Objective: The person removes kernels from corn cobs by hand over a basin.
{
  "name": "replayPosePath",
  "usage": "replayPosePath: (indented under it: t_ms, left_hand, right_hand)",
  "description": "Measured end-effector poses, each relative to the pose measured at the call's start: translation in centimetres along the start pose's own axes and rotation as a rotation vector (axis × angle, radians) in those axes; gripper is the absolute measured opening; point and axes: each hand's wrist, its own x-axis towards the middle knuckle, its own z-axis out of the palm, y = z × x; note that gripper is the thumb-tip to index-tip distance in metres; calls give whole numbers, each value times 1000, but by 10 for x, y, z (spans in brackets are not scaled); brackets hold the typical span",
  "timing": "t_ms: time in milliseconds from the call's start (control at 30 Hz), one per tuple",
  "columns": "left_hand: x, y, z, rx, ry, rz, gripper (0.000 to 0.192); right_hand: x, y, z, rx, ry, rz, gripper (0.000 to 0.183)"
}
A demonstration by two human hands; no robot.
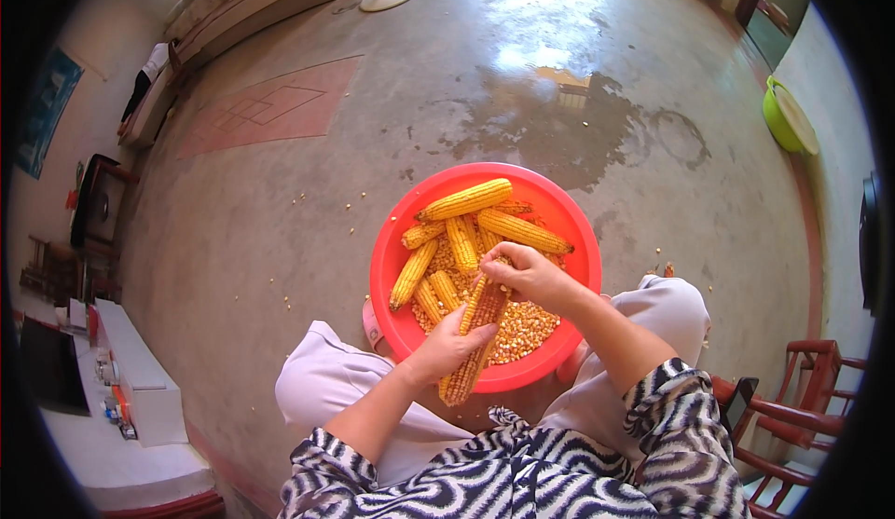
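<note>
A partly shelled corn cob [481, 309] slants over the near part of a red plastic basin [591, 239]. Around its lower half my left hand [451, 344] is closed; its lower end sticks out over the basin's near rim. At the cob's upper end my right hand [528, 271] has its fingers bent against the kernels. Several yellow corn ears lie in the basin, among them one at the back [465, 199], one at the right [526, 230] and one at the left [414, 274]. Loose kernels [524, 327] cover the basin's bottom, partly hidden by my hands and the ears.
Scattered kernels [287, 302] and a wet patch [552, 128] mark the concrete floor. A red wooden chair [811, 393] with a dark phone [740, 400] stands at the right. A green basin [783, 117] leans by the right wall. A person [147, 75] is at the far left.
</note>
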Motion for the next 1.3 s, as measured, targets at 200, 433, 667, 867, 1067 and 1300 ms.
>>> replayPosePath:
  t_ms: [200, 433, 667, 867, 1067, 1300]
  left_hand:
    - [15, -29, 2, 774, 387, 283, 46]
    - [16, -20, 5, 796, 483, 308, 45]
    - [5, -6, 0, -23, 114, 141, 37]
    - [-5, 6, -8, -332, -146, -144, 29]
    - [-3, 1, -1, -147, -57, -70, 32]
    - [9, -11, 9, 933, 388, 134, 45]
  right_hand:
    - [23, 39, 7, -184, 305, -249, 31]
    - [12, 0, 3, -50, 176, 47, 43]
    - [-4, -11, 2, -98, 21, -87, 27]
    - [-12, -12, -12, 348, -171, 24, 23]
    - [-6, -10, -6, 285, -136, 4, 26]
    - [17, 24, 4, -349, 288, -194, 36]
